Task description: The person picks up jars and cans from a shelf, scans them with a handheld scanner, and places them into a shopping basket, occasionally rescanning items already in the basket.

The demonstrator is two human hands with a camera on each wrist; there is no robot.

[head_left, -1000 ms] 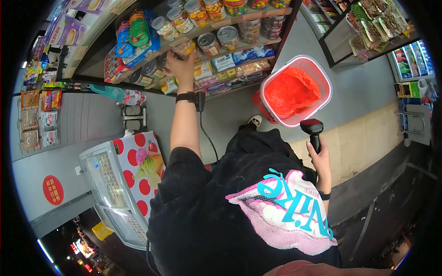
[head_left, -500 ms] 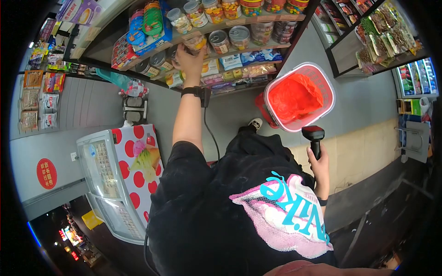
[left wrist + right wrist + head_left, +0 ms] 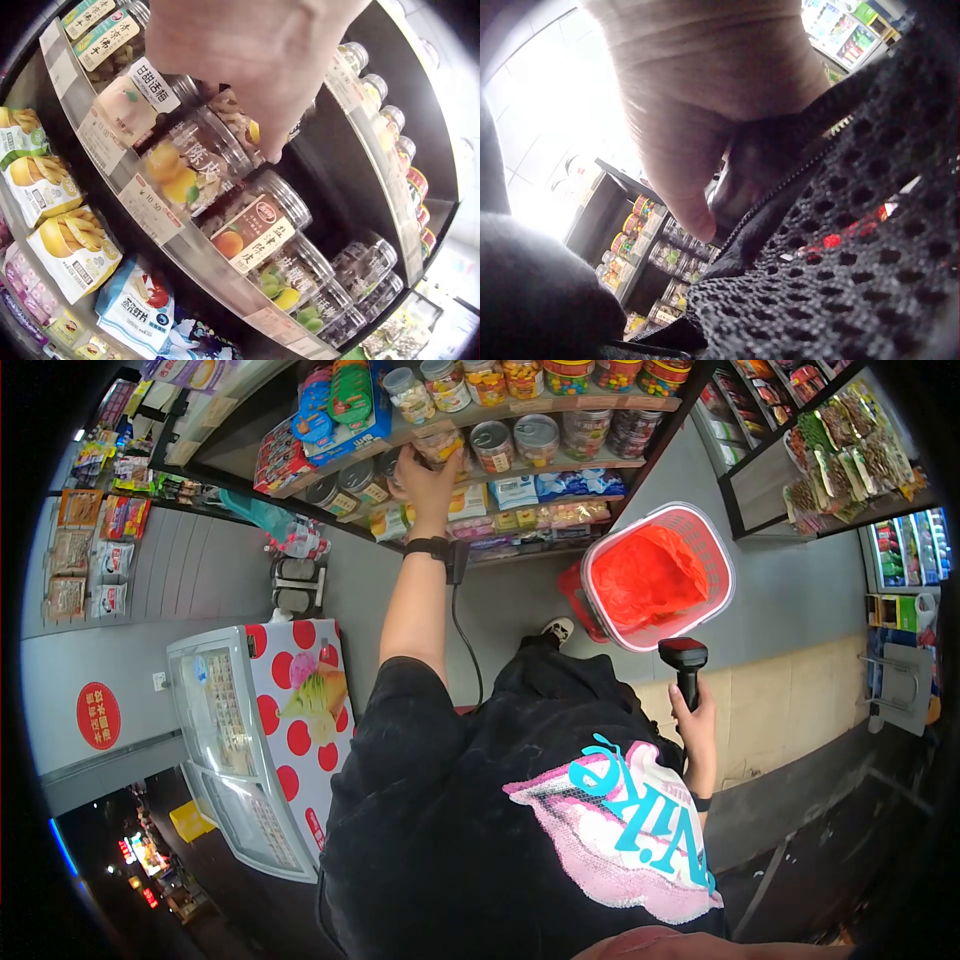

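Observation:
My left hand (image 3: 430,485) reaches into the shelf and grips a clear plastic jar (image 3: 438,446) of dried fruit with a yellow fruit picture. In the left wrist view the thumb lies along the side of this jar (image 3: 238,120), just behind a front jar (image 3: 191,161) of dried peel. The palm and wrist hide the other fingers. Low at the body's right side, my right hand (image 3: 697,725) holds a black barcode scanner (image 3: 684,655) by its handle, head upward. Only a dark part of the scanner shows behind the thumb in the right wrist view.
Lidded jars (image 3: 492,446) line the same shelf, with candy jars (image 3: 568,375) above and snack bags (image 3: 514,492) below. A red-lined basket (image 3: 650,580) stands on the floor to the right. An ice-cream freezer (image 3: 215,710) is at left. A cable hangs from the left wrist.
The head view has shifted, so the shelves and basket appear farther right. My left hand stays on the same jar, and my right hand keeps holding the scanner.

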